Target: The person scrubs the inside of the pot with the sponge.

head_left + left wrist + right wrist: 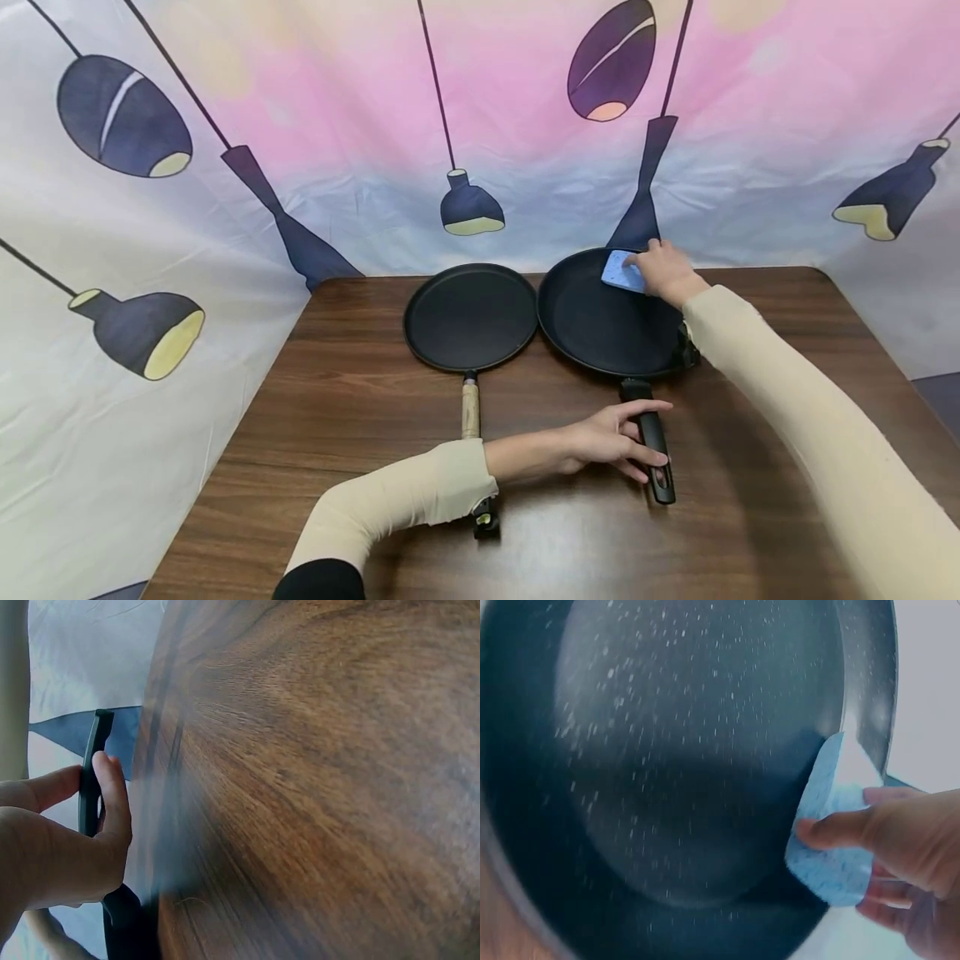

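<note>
A deep black frying pan (600, 325) stands near the far side of the table, its black handle (654, 433) pointing toward me. My left hand (611, 437) holds that handle between thumb and fingers, as the left wrist view also shows. In my right hand (670, 271) is a blue sponge (621, 273), pinched with the thumb on its inner face. The sponge (829, 866) lies against the pan's sloping inner wall at the far right. Pale specks dot the pan's dark inside (697, 750) in the right wrist view.
A flat black griddle pan (472, 317) stands just left of the frying pan, their rims about touching. Its wooden handle (470, 408) runs toward my left sleeve (420, 483), which covers its near end. Behind the brown wooden table (337, 400) hangs a lamp-patterned cloth (337, 167).
</note>
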A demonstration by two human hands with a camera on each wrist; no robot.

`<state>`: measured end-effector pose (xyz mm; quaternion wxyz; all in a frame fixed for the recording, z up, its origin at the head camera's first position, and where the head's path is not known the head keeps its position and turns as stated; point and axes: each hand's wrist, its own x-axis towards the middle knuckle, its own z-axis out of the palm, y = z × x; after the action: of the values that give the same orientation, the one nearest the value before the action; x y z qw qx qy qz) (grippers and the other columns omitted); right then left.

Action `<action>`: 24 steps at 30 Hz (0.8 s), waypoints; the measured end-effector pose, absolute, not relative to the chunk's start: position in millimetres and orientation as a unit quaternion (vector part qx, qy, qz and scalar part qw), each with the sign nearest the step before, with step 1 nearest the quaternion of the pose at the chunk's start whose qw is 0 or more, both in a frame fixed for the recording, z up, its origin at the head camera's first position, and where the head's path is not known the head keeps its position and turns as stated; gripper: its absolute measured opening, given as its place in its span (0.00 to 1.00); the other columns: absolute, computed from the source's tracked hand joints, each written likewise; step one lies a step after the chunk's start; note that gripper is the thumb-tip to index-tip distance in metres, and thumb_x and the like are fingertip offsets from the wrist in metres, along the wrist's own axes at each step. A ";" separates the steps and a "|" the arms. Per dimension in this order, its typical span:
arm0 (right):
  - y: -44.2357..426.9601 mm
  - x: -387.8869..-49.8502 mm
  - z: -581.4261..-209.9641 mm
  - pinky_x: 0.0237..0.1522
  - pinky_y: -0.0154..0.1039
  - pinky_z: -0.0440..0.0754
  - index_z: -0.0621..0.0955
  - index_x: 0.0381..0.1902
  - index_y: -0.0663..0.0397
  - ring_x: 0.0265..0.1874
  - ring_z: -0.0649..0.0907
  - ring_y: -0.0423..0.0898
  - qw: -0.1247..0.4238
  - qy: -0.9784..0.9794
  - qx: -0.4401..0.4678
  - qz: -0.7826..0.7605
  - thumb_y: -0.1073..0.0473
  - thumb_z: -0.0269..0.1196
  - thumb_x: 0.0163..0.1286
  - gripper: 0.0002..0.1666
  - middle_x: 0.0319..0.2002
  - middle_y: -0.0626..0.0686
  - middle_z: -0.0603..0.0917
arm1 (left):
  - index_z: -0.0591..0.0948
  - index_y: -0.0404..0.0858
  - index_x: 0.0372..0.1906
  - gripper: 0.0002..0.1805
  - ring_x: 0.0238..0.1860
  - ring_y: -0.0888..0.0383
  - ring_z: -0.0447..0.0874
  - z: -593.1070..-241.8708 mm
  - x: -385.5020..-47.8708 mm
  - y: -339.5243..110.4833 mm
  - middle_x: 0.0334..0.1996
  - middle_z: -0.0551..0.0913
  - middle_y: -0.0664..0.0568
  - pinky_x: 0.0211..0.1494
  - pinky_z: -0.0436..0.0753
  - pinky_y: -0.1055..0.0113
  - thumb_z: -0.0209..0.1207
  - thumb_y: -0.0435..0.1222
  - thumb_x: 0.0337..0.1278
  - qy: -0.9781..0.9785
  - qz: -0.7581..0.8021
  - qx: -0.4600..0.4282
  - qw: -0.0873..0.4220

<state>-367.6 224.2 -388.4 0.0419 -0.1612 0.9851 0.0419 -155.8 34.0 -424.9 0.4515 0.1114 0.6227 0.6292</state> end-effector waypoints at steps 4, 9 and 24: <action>239.6 -357.4 -376.8 0.50 0.66 0.83 0.77 0.68 0.56 0.57 0.75 0.75 0.073 0.988 -0.130 0.047 0.70 0.69 0.63 0.34 0.57 0.78 0.74 | 0.67 0.51 0.76 0.42 0.37 0.53 0.89 -422.6 -156.1 36.1 0.37 0.84 0.50 0.39 0.91 0.64 0.64 0.21 0.61 0.635 0.626 0.116 0.437; 250.4 -337.7 -365.0 0.45 0.63 0.85 0.77 0.66 0.59 0.57 0.75 0.74 0.115 0.985 -0.124 0.031 0.69 0.75 0.57 0.38 0.59 0.77 0.74 | 0.64 0.50 0.78 0.43 0.35 0.57 0.88 -423.7 -152.2 35.6 0.38 0.82 0.50 0.42 0.91 0.62 0.64 0.22 0.62 0.645 0.631 0.108 0.417; 243.3 -300.9 -361.5 0.48 0.57 0.84 0.69 0.70 0.65 0.53 0.82 0.63 0.215 0.963 -0.160 0.020 0.54 0.76 0.62 0.45 0.57 0.70 0.79 | 0.54 0.53 0.80 0.52 0.42 0.47 0.91 -425.6 -149.6 32.5 0.46 0.79 0.48 0.48 0.91 0.56 0.64 0.19 0.59 0.635 0.661 0.077 0.392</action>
<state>-300.9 243.3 -361.5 0.2147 -0.1603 0.9632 0.0196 -149.6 32.5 -425.6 0.3918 0.0769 0.6354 0.6609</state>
